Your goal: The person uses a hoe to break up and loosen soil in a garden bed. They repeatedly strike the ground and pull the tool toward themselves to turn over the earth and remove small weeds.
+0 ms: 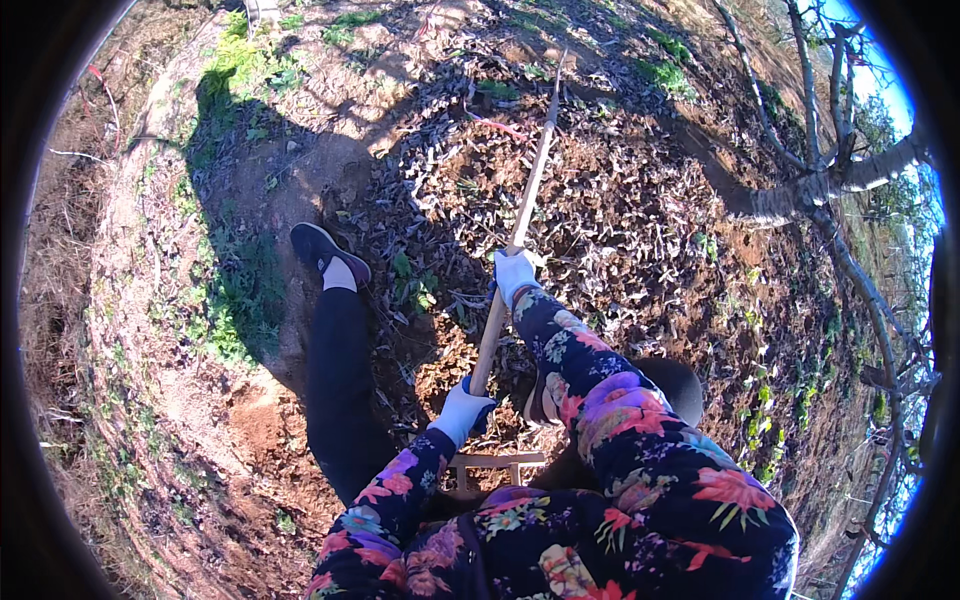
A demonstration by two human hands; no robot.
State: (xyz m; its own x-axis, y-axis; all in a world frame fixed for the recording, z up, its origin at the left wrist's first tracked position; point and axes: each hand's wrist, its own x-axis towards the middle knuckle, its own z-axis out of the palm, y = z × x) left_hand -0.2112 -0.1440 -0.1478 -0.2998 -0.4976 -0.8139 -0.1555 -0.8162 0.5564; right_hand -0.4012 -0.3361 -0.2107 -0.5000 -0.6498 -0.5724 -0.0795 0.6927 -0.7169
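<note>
Both my hands wear white gloves with blue edges and grip a long wooden tool handle (pixel 532 184). My left hand (pixel 463 414) closes around its lower part, near my body. Farther up the shaft, my right hand (pixel 515 273) is wrapped around it. The handle slants up and slightly right, and its far end narrows over leaf-strewn soil. Just below my left hand lies a pale crossbar with two short uprights (pixel 499 460), partly covered by my jacket. Whether it joins the handle cannot be seen.
Dry leaves (pixel 600 225) cover loose reddish soil around my feet. My dark shoe (pixel 330 251) stands at left. A bare tree (pixel 810 191) spreads branches along the right side. Pink string (pixel 499 127) lies beyond the handle. Green weeds (pixel 244 300) grow in my shadow.
</note>
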